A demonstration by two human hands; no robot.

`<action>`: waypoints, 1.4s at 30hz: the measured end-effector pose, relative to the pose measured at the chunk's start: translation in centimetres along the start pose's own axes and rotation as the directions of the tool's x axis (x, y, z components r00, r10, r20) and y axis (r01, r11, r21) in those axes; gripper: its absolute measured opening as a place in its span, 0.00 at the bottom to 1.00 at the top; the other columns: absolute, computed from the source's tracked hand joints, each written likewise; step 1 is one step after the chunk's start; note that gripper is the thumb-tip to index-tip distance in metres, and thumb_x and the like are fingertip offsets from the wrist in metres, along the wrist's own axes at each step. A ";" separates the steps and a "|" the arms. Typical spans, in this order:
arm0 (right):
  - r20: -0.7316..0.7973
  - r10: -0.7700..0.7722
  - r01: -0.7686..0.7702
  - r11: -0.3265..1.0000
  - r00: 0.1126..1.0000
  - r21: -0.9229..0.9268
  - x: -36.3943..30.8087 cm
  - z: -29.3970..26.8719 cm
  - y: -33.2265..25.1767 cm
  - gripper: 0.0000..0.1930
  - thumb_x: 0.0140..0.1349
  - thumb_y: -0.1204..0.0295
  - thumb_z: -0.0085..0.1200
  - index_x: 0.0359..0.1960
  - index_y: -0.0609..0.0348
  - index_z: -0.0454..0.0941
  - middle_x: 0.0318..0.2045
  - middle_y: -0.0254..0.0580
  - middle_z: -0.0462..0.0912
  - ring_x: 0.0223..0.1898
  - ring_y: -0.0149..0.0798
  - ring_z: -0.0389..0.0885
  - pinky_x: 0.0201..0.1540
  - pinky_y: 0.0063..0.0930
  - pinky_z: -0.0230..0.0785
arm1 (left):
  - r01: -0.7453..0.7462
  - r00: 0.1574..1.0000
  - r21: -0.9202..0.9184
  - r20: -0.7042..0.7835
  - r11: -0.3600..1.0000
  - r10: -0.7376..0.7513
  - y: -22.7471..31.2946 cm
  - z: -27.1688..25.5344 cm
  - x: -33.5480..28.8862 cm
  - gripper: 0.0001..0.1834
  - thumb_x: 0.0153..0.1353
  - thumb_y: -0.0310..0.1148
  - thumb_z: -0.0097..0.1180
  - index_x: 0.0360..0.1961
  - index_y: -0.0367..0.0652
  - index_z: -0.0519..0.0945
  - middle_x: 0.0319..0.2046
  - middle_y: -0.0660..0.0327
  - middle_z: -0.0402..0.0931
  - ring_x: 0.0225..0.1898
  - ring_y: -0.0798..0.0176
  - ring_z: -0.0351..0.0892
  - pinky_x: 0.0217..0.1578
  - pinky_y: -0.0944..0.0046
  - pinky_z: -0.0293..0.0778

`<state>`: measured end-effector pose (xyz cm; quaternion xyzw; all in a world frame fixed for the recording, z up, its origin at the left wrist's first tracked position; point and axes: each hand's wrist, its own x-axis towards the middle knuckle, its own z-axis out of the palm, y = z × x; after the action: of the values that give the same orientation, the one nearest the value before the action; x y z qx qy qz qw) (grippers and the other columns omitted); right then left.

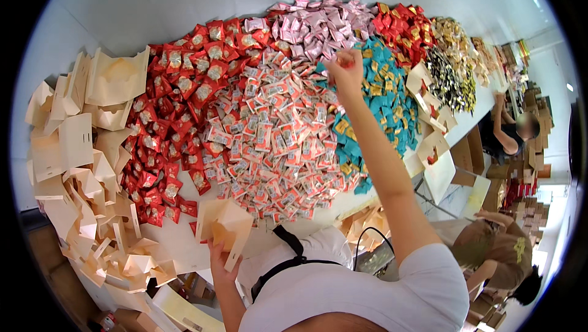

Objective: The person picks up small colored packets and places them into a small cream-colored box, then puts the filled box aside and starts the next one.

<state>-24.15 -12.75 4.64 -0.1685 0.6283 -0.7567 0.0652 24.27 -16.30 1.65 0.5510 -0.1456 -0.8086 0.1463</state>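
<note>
My left hand [220, 263] grips an open cream cardboard box [236, 217] at the near edge of the table. My right hand [346, 74] is stretched far forward with its fingers closed; a bit of red shows at the fingertips, too small to name. Below that hand, the pink packets [324, 26] meet the teal and gold packets [383, 96]. A wide heap of white and orange packets [275, 136] fills the middle. To its left lie red packets [162, 124] with pale prints.
Unfilled cream boxes [61, 148] are stacked at the left. Red and gold packets [404, 29], black and gold packets [450, 78] and tan packets [456, 35] lie far right. Several boxes [433, 148] stand along the right edge. Two people [493, 252] work beyond, near stacked cartons.
</note>
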 end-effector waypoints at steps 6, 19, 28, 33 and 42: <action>-0.112 -0.001 -0.096 0.493 0.994 -0.865 10.5 2.7 11.9 0.29 0.37 0.75 0.58 0.43 0.65 0.58 0.39 0.63 0.66 0.40 0.59 0.70 0.44 0.43 0.66 | -0.127 0.980 -0.140 -0.169 0.982 0.103 -1.4 -1.3 -3.1 0.23 0.51 0.36 0.57 0.49 0.46 0.68 0.42 0.63 0.71 0.40 0.65 0.72 0.34 0.67 0.72; 0.184 0.446 -0.455 0.890 0.876 0.008 5.1 -5.7 0.8 0.22 0.47 0.78 0.58 0.43 0.60 0.63 0.22 0.40 0.73 0.18 0.33 0.72 0.19 0.24 0.67 | -0.035 0.999 -0.004 -0.032 0.999 0.035 -1.7 1.2 0.1 0.26 0.53 0.37 0.50 0.54 0.61 0.59 0.42 0.64 0.71 0.33 0.62 0.77 0.16 0.67 0.73; 0.159 0.581 -0.577 0.813 0.798 -0.077 3.4 -11.9 -0.8 0.19 0.47 0.80 0.57 0.41 0.57 0.65 0.26 0.37 0.73 0.23 0.30 0.71 0.24 0.26 0.67 | -0.100 0.991 -0.007 0.088 0.995 0.100 -3.7 5.6 -0.4 0.28 0.52 0.33 0.52 0.54 0.59 0.58 0.47 0.62 0.67 0.43 0.58 0.73 0.24 0.61 0.77; 0.499 0.187 0.290 0.625 0.846 -0.725 0.3 -13.5 5.7 0.24 0.40 0.74 0.61 0.43 0.54 0.68 0.25 0.40 0.72 0.26 0.38 0.73 0.29 0.30 0.70 | -0.084 0.996 0.022 0.029 0.996 0.083 -5.9 5.9 -0.7 0.21 0.55 0.38 0.51 0.50 0.65 0.63 0.41 0.69 0.72 0.33 0.67 0.75 0.17 0.70 0.73; 0.526 0.337 0.415 0.350 0.781 -0.840 2.4 -12.0 5.9 0.13 0.43 0.74 0.55 0.34 0.51 0.74 0.23 0.42 0.74 0.32 0.45 0.73 0.33 0.36 0.67 | -0.107 0.994 -0.056 -0.025 0.993 0.106 -7.9 6.6 -1.0 0.26 0.53 0.34 0.51 0.53 0.61 0.59 0.42 0.63 0.71 0.33 0.61 0.77 0.15 0.67 0.73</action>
<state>-31.09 -3.48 -2.52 -0.4297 0.8779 -0.1577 0.1407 17.88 -8.14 1.65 0.5469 -0.1501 -0.7973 0.2065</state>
